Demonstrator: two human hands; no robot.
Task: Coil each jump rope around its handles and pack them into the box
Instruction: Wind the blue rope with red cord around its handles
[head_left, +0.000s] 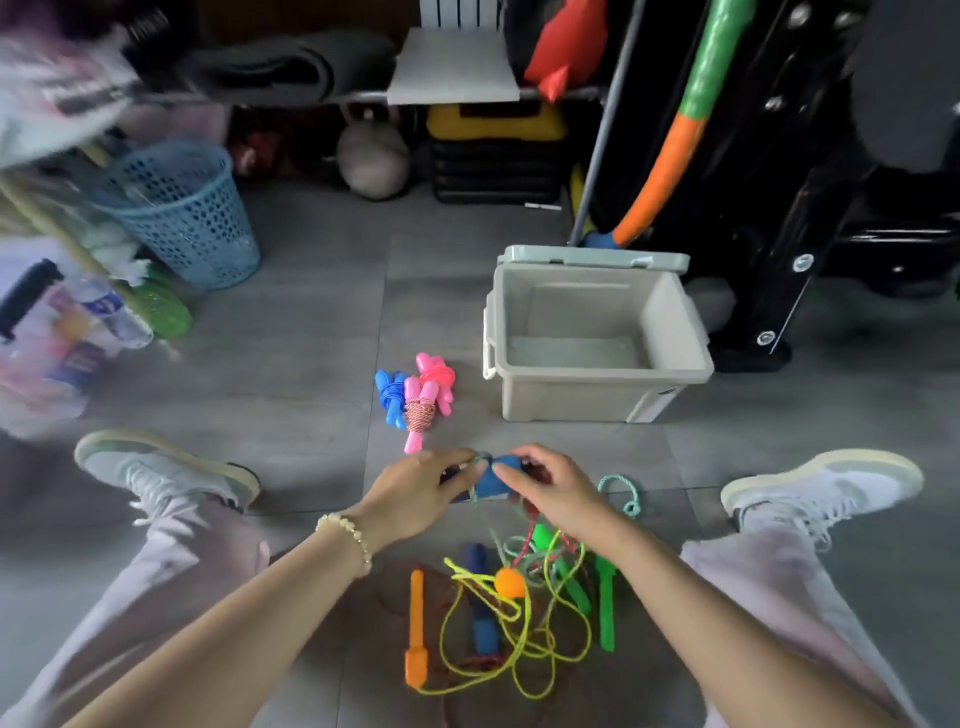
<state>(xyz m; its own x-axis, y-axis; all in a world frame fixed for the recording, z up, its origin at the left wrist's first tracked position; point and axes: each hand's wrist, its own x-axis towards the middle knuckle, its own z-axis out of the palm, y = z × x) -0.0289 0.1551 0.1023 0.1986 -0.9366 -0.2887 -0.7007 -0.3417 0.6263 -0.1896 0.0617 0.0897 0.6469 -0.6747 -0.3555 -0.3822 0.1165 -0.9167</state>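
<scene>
Both hands meet over the floor between my legs. My left hand (423, 491) and my right hand (550, 486) pinch a pair of blue handles (493, 480) with a teal rope (621, 493) trailing off to the right. Three coiled ropes lie ahead: a blue one (392, 397), a pink one with a striped cord (418, 413) and a coral-pink one (439, 376). The grey box (597, 384) stands open at the right, with nothing visible inside it. Below my hands lies a tangle of loose ropes (514, 608) with orange, dark blue and green handles.
A blue mesh basket (189, 213) stands at the far left, with bottles and bags beside it. A kettlebell (371, 156), a black and yellow crate and a foam-covered hoop (675, 150) line the back. My shoes (166, 467) flank the work area.
</scene>
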